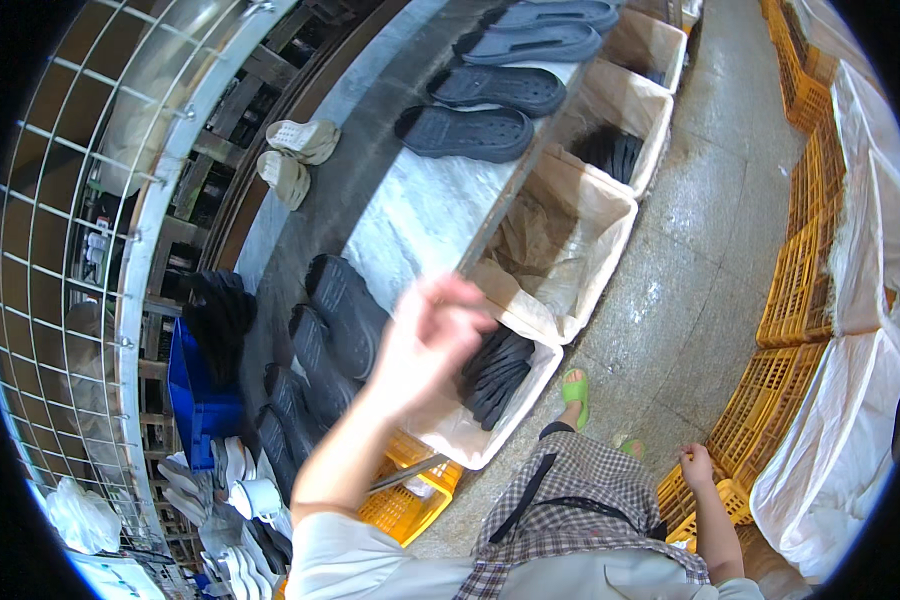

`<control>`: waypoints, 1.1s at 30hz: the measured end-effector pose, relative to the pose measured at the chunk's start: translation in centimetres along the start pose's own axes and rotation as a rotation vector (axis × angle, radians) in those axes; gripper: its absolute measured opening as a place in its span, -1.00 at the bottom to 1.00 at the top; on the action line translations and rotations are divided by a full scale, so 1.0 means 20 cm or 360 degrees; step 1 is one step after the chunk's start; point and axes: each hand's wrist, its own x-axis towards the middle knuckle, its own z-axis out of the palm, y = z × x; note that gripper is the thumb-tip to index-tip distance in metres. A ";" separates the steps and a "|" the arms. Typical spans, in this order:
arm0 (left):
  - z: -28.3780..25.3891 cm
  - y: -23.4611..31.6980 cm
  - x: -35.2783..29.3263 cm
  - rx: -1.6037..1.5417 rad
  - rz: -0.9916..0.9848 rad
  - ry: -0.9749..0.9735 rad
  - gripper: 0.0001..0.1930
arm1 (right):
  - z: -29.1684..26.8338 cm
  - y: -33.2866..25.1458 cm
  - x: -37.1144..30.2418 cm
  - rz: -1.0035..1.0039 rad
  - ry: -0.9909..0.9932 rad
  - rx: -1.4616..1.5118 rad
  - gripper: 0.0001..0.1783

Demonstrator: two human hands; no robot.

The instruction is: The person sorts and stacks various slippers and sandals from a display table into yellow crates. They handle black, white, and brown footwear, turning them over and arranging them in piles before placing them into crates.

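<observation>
My left hand (432,345) is smeared by motion over the edge of the workbench, above a white-lined bin (538,405) of dark pieces, and its grip does not show. Nearest to it on the bench lie several dark grey clog-like shoes (348,310). Farther along, more dark flat footwear pieces (465,133) lie in a row across the bench. My right hand (697,466) hangs low beside the yellow crates, its fingers curled; anything inside them is hidden.
Lined bins (595,190) stand along the bench's right edge. Small beige shoes (295,150) sit on its far left part. A blue bin (195,400) and a wire grid (70,210) are at left. Stacked yellow crates (770,400) line the aisle's right side.
</observation>
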 end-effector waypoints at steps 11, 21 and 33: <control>-1.46 -0.54 1.42 -0.0559 -0.0200 0.1485 -0.27 | -0.31 -0.17 0.07 0.0603 -0.0148 -0.0244 -0.81; -1.87 -0.89 2.01 -0.1509 -0.0367 0.2119 -0.41 | -0.31 -0.74 0.28 0.0560 -0.0271 -0.0065 -0.73; -1.47 -0.42 1.33 -0.1962 -0.0067 0.0973 -0.66 | -0.47 -1.26 0.63 0.0021 -0.0185 0.0210 -0.70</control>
